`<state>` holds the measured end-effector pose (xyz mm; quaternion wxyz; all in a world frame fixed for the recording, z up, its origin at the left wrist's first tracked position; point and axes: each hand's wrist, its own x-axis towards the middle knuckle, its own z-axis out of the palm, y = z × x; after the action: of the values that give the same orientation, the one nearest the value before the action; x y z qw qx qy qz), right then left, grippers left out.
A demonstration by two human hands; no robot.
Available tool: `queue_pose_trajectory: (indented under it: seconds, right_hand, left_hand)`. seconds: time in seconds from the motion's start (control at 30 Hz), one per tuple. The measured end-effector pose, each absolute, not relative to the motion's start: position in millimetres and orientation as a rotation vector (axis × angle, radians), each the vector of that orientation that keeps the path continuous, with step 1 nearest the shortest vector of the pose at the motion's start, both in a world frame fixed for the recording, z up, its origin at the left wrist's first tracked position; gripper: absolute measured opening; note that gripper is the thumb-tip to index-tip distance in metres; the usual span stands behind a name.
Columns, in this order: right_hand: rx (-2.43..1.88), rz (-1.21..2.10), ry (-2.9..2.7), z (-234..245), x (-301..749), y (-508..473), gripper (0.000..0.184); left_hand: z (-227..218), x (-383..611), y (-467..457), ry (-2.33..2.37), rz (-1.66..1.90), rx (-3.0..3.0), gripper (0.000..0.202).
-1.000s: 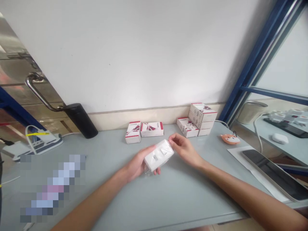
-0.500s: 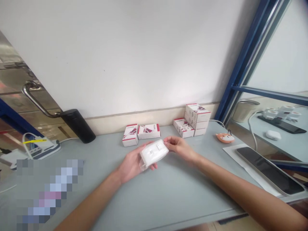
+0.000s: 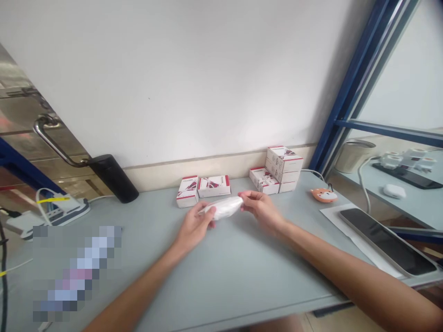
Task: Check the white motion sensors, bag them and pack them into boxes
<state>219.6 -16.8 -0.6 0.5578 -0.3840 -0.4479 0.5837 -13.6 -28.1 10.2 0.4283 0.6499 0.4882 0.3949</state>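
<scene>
Between my hands is a white socket plate in clear plastic wrap (image 3: 223, 208), turned edge-on so its face is hidden. My left hand (image 3: 195, 226) grips its near end, and my right hand (image 3: 259, 210) pinches its far end with the fingertips. Both hands are above the grey-blue table (image 3: 242, 267). Just behind my left hand stand small white-and-red boxes (image 3: 187, 191) (image 3: 214, 186). Another box (image 3: 263, 180) and a stack of similar boxes (image 3: 284, 168) are behind my right hand.
A black bottle (image 3: 114, 179) lies by the wall, left of the boxes. A power strip (image 3: 62, 210) with cables sits at the left, near a pixelated patch (image 3: 76, 272). On the right are an orange fox-shaped case (image 3: 323, 195) and a dark tablet (image 3: 387, 240) on white paper.
The plate has rotated from face-up to edge-on between my hands. My left hand has turned with it, and the view has shifted slightly.
</scene>
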Motion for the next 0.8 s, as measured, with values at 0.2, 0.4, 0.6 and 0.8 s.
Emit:
queue_pose_trajectory:
  seconds: [0.2, 0.4, 0.6, 0.8]
  right_hand:
    - [-0.926, 0.966, -1.378, 0, 210, -32, 0.026]
    - [-0.720, 0.653, -1.881, 4, 213, -39, 0.031]
    - [-0.818, 0.614, -2.330, 2, 219, -35, 0.101]
    - [-0.802, 0.911, -2.209, -8, 216, -27, 0.109]
  left_hand:
    - [17, -17, -25, 1.292, 0.793, 1.346, 0.075]
    - [25, -39, -17, 1.209, 0.454, 1.191, 0.074]
    - [34, -37, -16, 1.220, 0.398, 1.264, 0.064]
    - [56, -17, -5, 1.058, 0.415, 1.303, 0.069]
